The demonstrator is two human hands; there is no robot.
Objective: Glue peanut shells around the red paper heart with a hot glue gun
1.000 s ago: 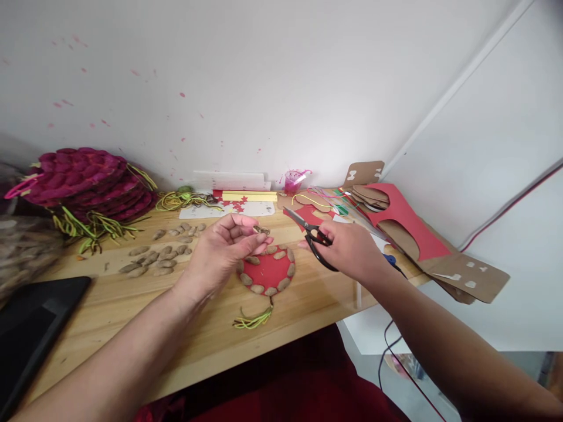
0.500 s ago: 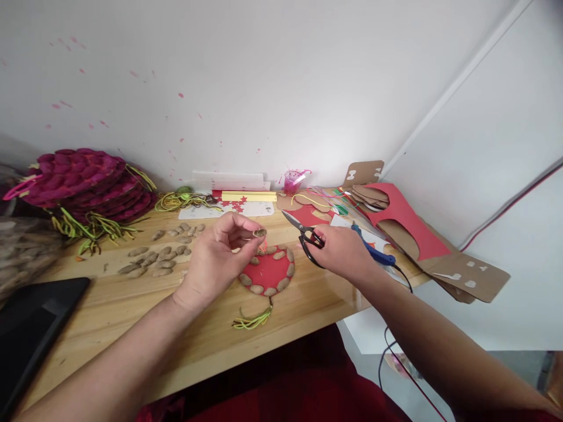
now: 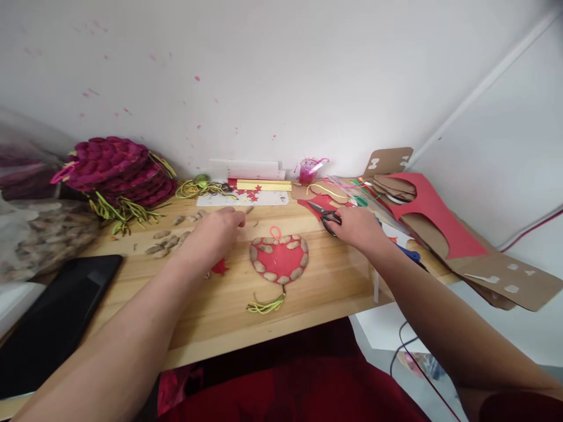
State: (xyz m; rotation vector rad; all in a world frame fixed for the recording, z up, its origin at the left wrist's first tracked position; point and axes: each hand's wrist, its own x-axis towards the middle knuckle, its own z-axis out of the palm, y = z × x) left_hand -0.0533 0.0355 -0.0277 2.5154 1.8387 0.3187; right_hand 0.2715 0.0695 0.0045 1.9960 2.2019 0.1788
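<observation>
Half a second ago the left hand (image 3: 215, 231) was raised, pinching a shell; now it lies palm-down on the wooden bench (image 3: 220, 310), grip hidden, at nine o'clock of the red shell-rimmed paper heart (image 3: 278, 258). The right hand (image 3: 358, 227) lowers the black-handled scissors (image 3: 326, 214), fingers curled on them, at two o'clock.

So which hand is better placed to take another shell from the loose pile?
Probably the left hand: it rests right beside the shells, while the right hand is at the scissors.
</observation>
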